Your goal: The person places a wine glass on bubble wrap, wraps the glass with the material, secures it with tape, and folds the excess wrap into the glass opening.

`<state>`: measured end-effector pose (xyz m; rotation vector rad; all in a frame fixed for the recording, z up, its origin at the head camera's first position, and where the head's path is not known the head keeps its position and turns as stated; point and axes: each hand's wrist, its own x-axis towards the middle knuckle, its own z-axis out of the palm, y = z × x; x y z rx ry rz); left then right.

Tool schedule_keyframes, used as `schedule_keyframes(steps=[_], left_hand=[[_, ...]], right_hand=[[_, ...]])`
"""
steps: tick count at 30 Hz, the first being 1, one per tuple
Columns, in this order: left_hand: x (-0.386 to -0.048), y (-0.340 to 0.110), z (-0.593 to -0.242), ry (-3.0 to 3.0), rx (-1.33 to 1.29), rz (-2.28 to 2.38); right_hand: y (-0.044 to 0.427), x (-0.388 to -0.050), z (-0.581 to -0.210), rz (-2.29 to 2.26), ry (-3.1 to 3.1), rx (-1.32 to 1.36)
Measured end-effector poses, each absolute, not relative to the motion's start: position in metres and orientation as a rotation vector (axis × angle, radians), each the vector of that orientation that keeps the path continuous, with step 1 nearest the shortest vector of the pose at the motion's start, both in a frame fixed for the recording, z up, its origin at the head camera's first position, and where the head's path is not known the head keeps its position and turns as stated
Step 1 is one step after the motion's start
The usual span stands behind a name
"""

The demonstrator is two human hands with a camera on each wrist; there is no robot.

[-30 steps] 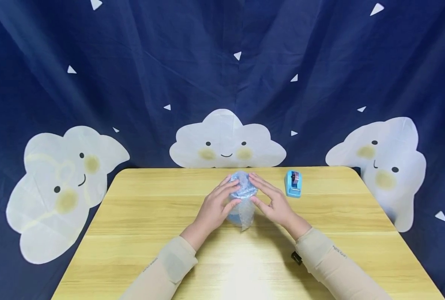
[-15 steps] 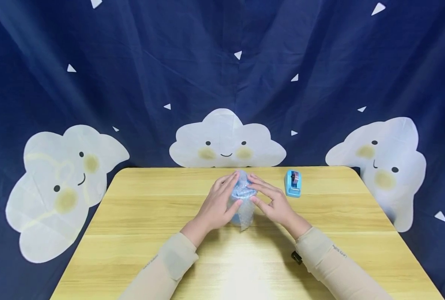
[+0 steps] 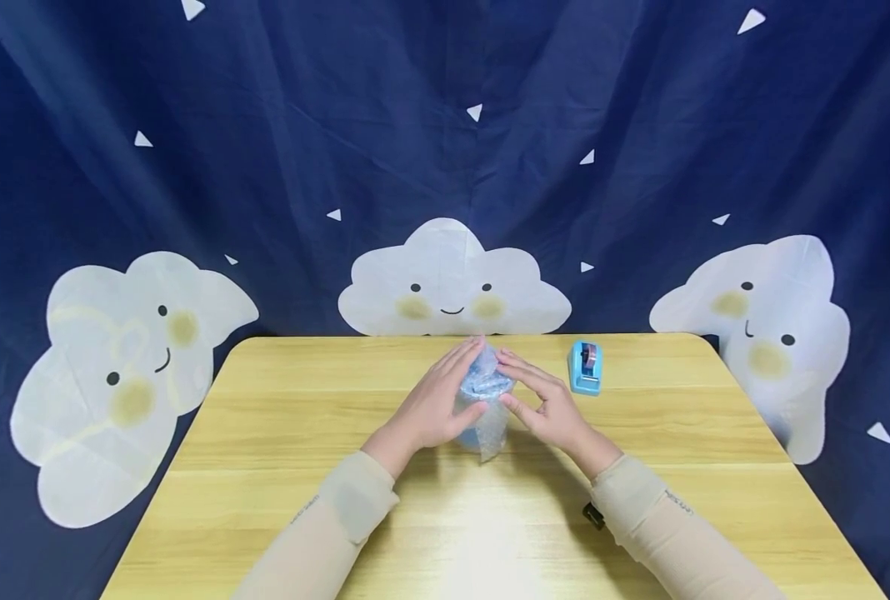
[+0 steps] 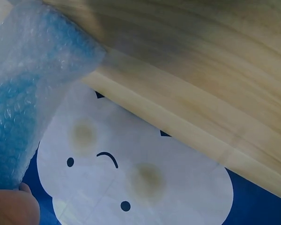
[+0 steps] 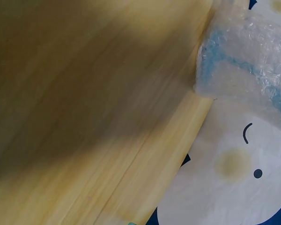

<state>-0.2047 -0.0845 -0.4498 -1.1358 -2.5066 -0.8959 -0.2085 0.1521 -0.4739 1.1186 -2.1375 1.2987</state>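
Observation:
A blue object wrapped in bubble wrap [image 3: 487, 385] stands upright at the far middle of the table; its kind is hidden by the wrap. A loose strip of wrap hangs down its near side. My left hand [image 3: 428, 407] holds it from the left, fingers at the gathered top and thumb lower down. From the right, my right hand [image 3: 553, 408] holds it with curved fingers and thumb. The left wrist view shows the bubble wrap [image 4: 14, 108] with a fingertip [image 4: 14, 206] against it. In the right wrist view, bubble wrap [image 5: 243, 61] appears without any fingers.
A light blue tape dispenser [image 3: 586, 368] sits on the wooden table [image 3: 287, 442], right of the hands near the back edge. Beside the right cuff shows a small black item [image 3: 592, 515]. Behind the table hangs a dark blue curtain [image 3: 287, 125] with clouds.
My left fingers have moved up and inward along the wrap, whose top now rises into a taller peak. My right hand has stayed nearly still.

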Motion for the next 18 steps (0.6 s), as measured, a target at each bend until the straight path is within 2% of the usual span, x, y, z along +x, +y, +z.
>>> schedule_keyframes(steps=[18], left_hand=[[-0.2009,-0.0866,-0.4594,-2.438,-1.137,-0.749]], right_hand=[[0.1529,-0.2076,-0.4785,1.257,-2.176,1.101]])
